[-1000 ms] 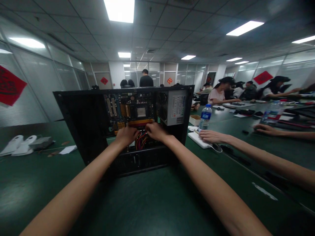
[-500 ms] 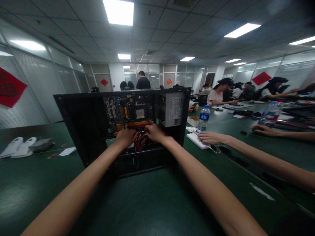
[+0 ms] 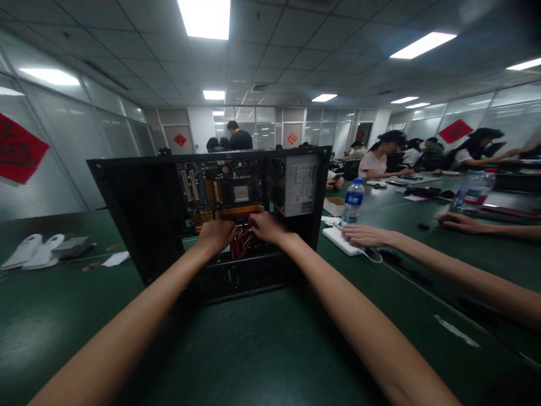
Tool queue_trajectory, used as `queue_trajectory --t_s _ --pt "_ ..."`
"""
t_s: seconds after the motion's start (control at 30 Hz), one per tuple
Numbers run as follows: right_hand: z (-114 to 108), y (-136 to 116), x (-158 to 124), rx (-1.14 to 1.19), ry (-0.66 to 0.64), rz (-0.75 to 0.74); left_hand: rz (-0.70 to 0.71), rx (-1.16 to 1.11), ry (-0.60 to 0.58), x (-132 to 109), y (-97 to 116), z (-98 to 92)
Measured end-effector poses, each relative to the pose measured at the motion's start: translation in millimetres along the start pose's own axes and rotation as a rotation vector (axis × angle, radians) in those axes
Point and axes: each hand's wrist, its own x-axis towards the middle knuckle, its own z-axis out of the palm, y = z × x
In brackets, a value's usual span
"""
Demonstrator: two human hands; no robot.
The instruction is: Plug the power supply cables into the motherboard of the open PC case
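An open black computer case (image 3: 127, 225) stands on the table before me, its inside facing me. Both my hands reach into it at the lower edge of the motherboard (image 3: 211, 175). My left hand (image 3: 216, 233) is closed, its fingertips at the left end of the orange and red memory slots (image 3: 240, 214). At the right end of those slots is my right hand (image 3: 267, 225), also closed. What the fingertips grip is too small and dark to make out. Coloured cables (image 3: 243, 241) hang between the hands. The silver power supply (image 3: 301, 186) sits at the upper right.
Right of the case stand a water bottle (image 3: 353, 202), a small box (image 3: 334, 206) and a white device (image 3: 342, 242) under another person's hand (image 3: 366, 235). White objects (image 3: 44, 250) and a grey block (image 3: 72, 246) lie at left. Several people sit farther back.
My head view has shifted slightly, so the case appears a little larger and the bottle farther right. Both hands remain at the memory slots, nearly unmoved.
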Motion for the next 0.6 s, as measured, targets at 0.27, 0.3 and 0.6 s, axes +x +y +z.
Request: queue_trajectory --t_s 0.27,0.3,0.6 --pt "1.3 0.0 -1.2 0.076 0.008 -0.010 -0.024 -0.142 0.028 0.1 -6.2 2.5" --pt "1.0 0.2 -1.2 0.085 0.006 -0.009 -0.037 -0.162 0.029 0.0 -6.4 2.3" --pt "-1.0 1.3 -2.0 0.109 -0.010 -0.005 -0.029 -0.237 -0.017 -1.5 -8.0 5.1"
